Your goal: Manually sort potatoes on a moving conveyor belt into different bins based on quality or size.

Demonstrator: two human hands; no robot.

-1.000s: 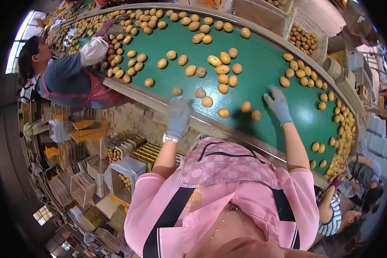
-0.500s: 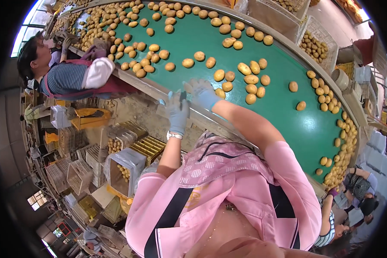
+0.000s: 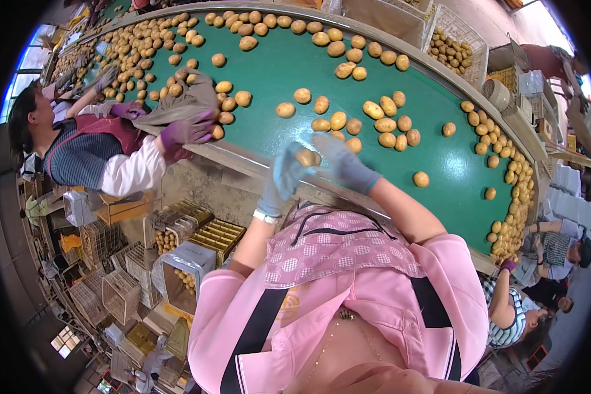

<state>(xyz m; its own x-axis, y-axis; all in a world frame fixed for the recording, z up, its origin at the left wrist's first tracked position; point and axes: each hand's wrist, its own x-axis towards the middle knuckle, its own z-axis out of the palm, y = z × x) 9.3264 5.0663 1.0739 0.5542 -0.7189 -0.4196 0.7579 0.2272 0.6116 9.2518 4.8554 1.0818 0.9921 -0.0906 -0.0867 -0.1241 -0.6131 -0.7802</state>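
At the near edge of the green belt (image 3: 276,138), my gloved left hand (image 3: 286,174) is closed round a potato (image 3: 306,157), its fingers wrapped along one side. Close beside it is my right hand (image 3: 345,164), also in a grey-blue glove, with the fingers stretched out toward that potato. Motion blurs the right fingertips; whether they touch the potato is unclear. Just beyond the right hand lie several loose potatoes (image 3: 338,120), and a larger group (image 3: 386,118) sits to its right.
On my left a co-worker in purple gloves (image 3: 187,129) handles a grey cloth (image 3: 184,102) over the belt. Potatoes (image 3: 517,197) crowd the right rim. Beyond the far rail stands a crate of potatoes (image 3: 479,49). Below left are crates (image 3: 121,292) and a lined bin (image 3: 190,259).
My hands have come together over the belt edge, and the left one now has a potato in it. The co-worker's purple gloves and grey cloth have come over the belt.
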